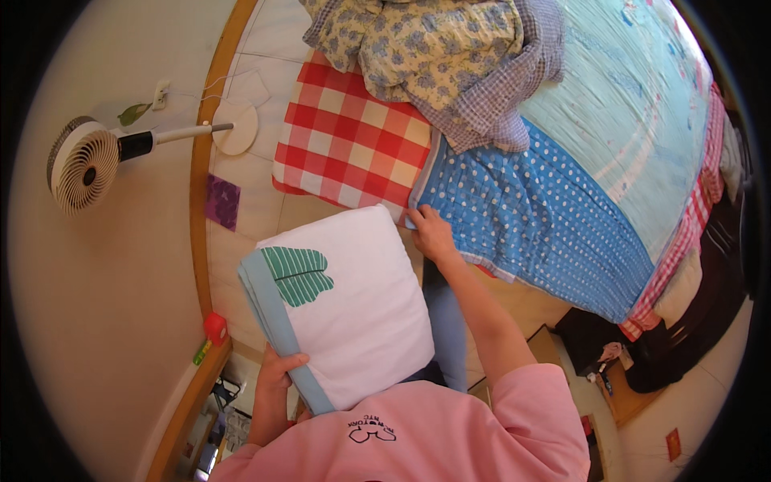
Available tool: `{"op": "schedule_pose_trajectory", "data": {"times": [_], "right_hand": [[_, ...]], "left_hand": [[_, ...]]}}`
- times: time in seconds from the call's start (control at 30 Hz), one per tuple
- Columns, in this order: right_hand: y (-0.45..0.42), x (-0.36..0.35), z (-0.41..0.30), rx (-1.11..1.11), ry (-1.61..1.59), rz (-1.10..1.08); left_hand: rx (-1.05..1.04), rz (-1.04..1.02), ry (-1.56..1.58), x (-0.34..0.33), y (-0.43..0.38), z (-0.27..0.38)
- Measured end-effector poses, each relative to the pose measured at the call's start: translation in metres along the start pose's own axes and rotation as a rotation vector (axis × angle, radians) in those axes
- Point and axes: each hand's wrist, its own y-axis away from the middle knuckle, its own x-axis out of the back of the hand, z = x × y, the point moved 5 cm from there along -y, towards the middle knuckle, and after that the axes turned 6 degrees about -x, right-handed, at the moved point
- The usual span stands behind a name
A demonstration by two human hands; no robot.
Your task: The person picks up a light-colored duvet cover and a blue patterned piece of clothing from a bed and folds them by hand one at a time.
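Observation:
My left hand [280, 366] grips the blue-edged side of a folded white quilt [367, 301] with a green leaf print, held against my front. With its fingers on the near left corner of a blue polka-dot quilt [500, 205], my right hand [432, 234] pinches the edge where it meets a red-and-white checked cloth [355, 138]. The blue quilt lies spread over the bed's near side. A floral quilt with a checked border [446, 48] lies bunched over the tops of both. Part of my right fingertips is hidden.
A pale blue bed cover [620, 90] spreads at the upper right. On the left, a standing fan [90, 165] with a round base [236, 128] is by the wall, its cord running to a socket [161, 95]. A purple patterned sheet [223, 202] lies on the tiled floor.

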Motion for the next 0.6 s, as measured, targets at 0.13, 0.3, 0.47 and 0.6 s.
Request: {"op": "schedule_pose_trajectory", "data": {"times": [0.13, 0.3, 0.47, 0.6], "right_hand": [[-0.001, -0.011, -0.014, -0.151, -0.295, 0.162], [-0.014, -0.054, -0.061, -0.196, -0.476, -0.086], [-0.062, -0.017, -0.071, 0.045, -0.003, -0.391], [-0.141, 0.184, -0.141, 0.29, 0.332, 0.553]], "left_hand": [[-0.057, -0.046, 0.046, 0.003, -0.013, 0.043], [-0.099, -0.091, -0.04, 0.032, -0.026, 0.074], [-0.14, -0.078, 0.008, 0.029, -0.031, 0.085], [-0.1, -0.062, 0.083, 0.015, -0.026, 0.071]]}}
